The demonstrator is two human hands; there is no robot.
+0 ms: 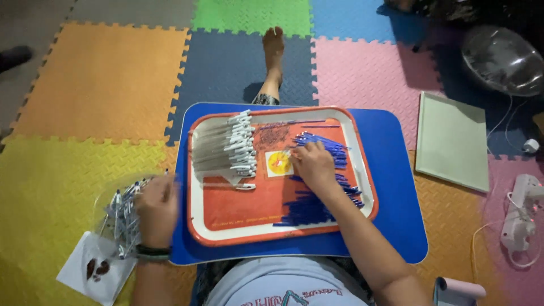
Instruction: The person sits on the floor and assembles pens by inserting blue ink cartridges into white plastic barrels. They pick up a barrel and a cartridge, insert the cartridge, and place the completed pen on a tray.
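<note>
On the orange tray (226,229), both hands at work among pen parts.

My right hand (313,165) rests palm down near the tray's right edge, fingers curled onto the heap of blue refills (317,207); I cannot tell whether it pinches one. The refills lie directly beneath and to the right of this hand, long axes running roughly left to right. The row of white pen barrels (235,150) sits at the tray's far left corner, between my hands. My left hand (156,207), blurred, is off the tray's left edge, closed over the clear bag of pens (116,212) on the foam floor mat (56,170). The tray lies on a blue lap board (396,192).
</note>
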